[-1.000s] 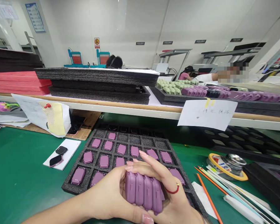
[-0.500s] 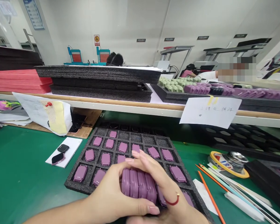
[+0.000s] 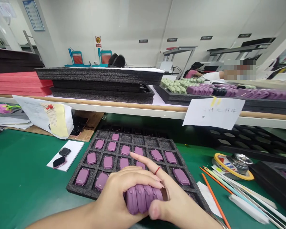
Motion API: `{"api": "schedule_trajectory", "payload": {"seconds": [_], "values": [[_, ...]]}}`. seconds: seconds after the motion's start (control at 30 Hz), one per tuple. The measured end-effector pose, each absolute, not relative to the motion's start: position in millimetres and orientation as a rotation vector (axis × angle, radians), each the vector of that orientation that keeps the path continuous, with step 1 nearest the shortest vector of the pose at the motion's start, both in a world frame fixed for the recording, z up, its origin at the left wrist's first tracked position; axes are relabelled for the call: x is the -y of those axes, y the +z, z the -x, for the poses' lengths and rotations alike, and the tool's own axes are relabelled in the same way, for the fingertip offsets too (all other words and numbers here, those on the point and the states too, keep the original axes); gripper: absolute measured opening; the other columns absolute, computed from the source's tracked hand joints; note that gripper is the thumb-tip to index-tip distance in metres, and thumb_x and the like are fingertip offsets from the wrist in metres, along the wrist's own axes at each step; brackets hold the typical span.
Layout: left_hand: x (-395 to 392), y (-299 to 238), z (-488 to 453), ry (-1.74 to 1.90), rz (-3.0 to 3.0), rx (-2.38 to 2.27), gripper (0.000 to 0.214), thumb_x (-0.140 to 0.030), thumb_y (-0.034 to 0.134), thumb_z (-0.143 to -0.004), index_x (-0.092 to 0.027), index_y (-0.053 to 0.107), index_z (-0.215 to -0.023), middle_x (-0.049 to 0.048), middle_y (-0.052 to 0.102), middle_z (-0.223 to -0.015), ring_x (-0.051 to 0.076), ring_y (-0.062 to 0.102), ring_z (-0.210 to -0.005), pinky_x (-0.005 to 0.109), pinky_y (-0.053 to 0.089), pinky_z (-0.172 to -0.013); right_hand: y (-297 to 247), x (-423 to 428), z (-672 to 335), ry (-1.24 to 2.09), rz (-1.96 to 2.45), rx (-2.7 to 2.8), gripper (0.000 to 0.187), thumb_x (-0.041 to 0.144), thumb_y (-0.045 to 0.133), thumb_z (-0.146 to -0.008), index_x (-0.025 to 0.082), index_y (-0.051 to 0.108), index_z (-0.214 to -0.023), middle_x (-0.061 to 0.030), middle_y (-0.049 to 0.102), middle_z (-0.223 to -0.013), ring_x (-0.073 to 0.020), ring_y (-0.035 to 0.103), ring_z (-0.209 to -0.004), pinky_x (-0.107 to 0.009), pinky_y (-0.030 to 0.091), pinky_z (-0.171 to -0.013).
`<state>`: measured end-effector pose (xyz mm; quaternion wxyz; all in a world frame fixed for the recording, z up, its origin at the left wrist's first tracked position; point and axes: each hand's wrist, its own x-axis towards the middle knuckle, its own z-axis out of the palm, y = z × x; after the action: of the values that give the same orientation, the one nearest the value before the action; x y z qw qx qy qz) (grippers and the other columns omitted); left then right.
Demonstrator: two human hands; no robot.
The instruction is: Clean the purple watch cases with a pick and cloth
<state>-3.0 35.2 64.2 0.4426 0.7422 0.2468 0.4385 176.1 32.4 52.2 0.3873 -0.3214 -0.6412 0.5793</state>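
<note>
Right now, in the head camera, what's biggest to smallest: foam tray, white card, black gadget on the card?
Largest to smallest: the black foam tray, the white card, then the small black gadget on the card.

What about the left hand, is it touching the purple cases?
Touching. The head view shows the left hand curled over the stack of purple cases, with its fingers lying right on top of them.
</note>
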Motion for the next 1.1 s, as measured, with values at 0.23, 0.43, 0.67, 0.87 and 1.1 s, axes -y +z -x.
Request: {"api": "schedule_trajectory", "payload": {"seconds": [0.23, 0.43, 0.67, 0.87, 1.1], "values": [[-34, 46, 6, 1.069, -2.000, -0.624, 0.059, -0.033, 0.074, -0.084, -0.031, 0.055, -0.139, 0.0123, 0.048, -0.145, 0.034, 0.040, -0.143, 0.049, 0.039, -0.115, 46, -26, -165, 1.081, 0.804, 1.679, 0.110, 0.031, 0.090, -0.069, 0.034, 0.024, -0.157, -0.0067, 0.068, -0.133, -0.0239, 0.072, -0.113, -0.033, 0.061, -0.093], [-29, 59, 4, 0.824, -1.476, -0.788, 0.142, -0.020, 0.097, -0.053, -0.033, 0.002, -0.158, 0.0209, 0.023, -0.164, 0.039, 0.033, -0.149, 0.060, 0.027, -0.120, 47, -26, -171, 0.679, 0.805, 1.786, 0.113, 0.029, 0.088, -0.073, 0.034, 0.016, -0.160, -0.0020, 0.075, -0.113, -0.0243, 0.074, -0.107, -0.039, 0.054, -0.107], [-34, 75, 2, 0.662, -1.074, -0.567, 0.049, -0.009, 0.087, -0.067, -0.020, 0.063, -0.109, 0.0037, 0.073, -0.109, 0.025, 0.070, -0.109, 0.039, 0.053, -0.098, 42, -29, -174, 0.563, 0.772, 1.863, 0.098, 0.051, 0.075, -0.085, 0.027, 0.018, -0.160, -0.0109, 0.074, -0.123, -0.0332, 0.065, -0.124, -0.052, 0.048, -0.114], [-33, 75, 3, 0.656, -1.059, -0.653, 0.057, -0.002, 0.086, -0.062, -0.021, 0.061, -0.110, 0.0006, 0.073, -0.103, 0.023, 0.071, -0.103, 0.036, 0.055, -0.093, 37, -32, -175, 0.582, 0.721, 1.886, 0.097, 0.051, 0.073, -0.087, 0.026, 0.015, -0.161, -0.0102, 0.075, -0.120, -0.0329, 0.067, -0.121, -0.055, 0.045, -0.116], [-29, 77, 0, 0.651, -1.110, -0.728, 0.059, -0.010, 0.084, -0.060, -0.020, 0.055, -0.111, 0.0063, 0.070, -0.109, 0.030, 0.069, -0.108, 0.044, 0.056, -0.090, 36, -34, -174, 0.562, 0.669, 1.916, 0.093, 0.043, 0.072, -0.089, 0.025, 0.016, -0.161, -0.0089, 0.074, -0.121, -0.0301, 0.068, -0.120, -0.053, 0.046, -0.116]]}}
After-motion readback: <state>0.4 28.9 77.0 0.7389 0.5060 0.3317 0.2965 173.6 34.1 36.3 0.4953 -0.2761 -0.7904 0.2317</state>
